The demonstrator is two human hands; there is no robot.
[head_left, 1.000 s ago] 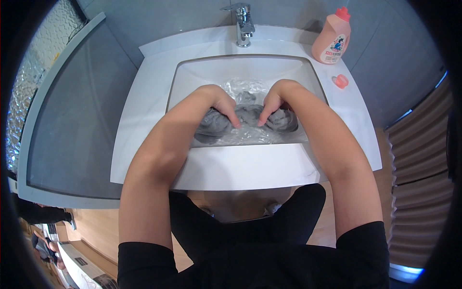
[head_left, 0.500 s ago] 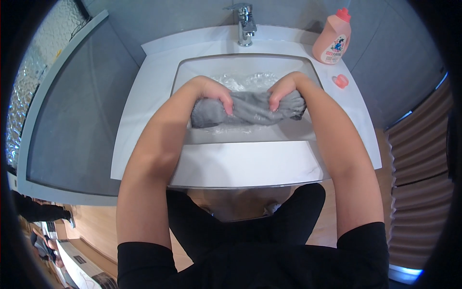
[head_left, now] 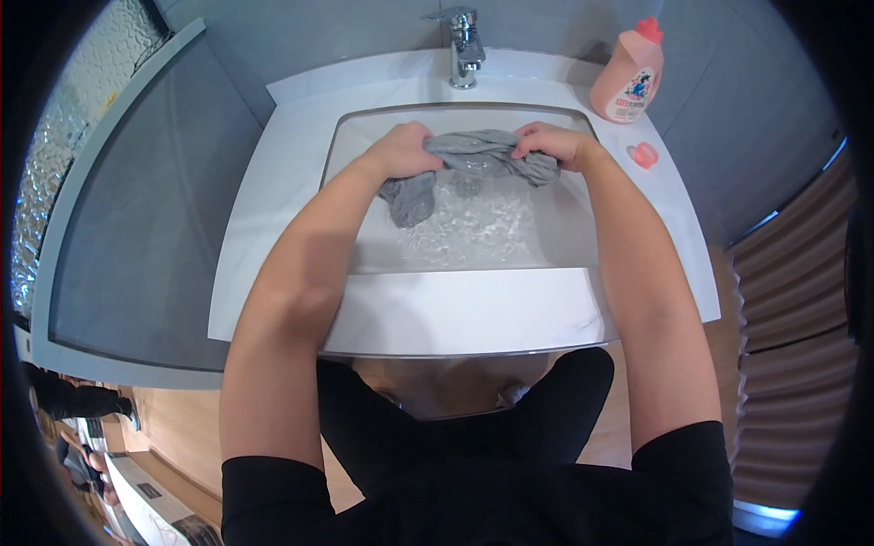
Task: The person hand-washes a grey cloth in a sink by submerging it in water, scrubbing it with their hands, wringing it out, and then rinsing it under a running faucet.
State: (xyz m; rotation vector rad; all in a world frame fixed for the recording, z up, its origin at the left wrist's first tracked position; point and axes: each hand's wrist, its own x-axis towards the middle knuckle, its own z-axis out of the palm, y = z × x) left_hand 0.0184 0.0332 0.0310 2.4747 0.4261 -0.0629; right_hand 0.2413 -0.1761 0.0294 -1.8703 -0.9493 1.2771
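A wet grey cloth [head_left: 481,146], perhaps a garment, stretches between my two hands over the far half of a white sink [head_left: 569,241]. My left hand [head_left: 405,150] is closed round its left part, and a loose end droops toward the water below that hand. Fingers of my right hand [head_left: 549,146] pinch the cloth's right part, where a bunched end hangs down. Rippling clear water [head_left: 478,223] lies in the basin beneath. Which kind of garment the cloth is, I cannot tell.
A chrome faucet [head_left: 465,55] stands behind the basin. On the counter's [head_left: 464,309] right are a pink detergent bottle [head_left: 628,77] and a pink cap [head_left: 645,155]. A grey framed panel [head_left: 146,218] is at the left; a brown pleated curtain [head_left: 787,337] hangs at the right.
Both hands have moved the cloth away from me, toward the faucet side. It was bunched low across the basin; now it is stretched, its left end drooping, and more water shows.
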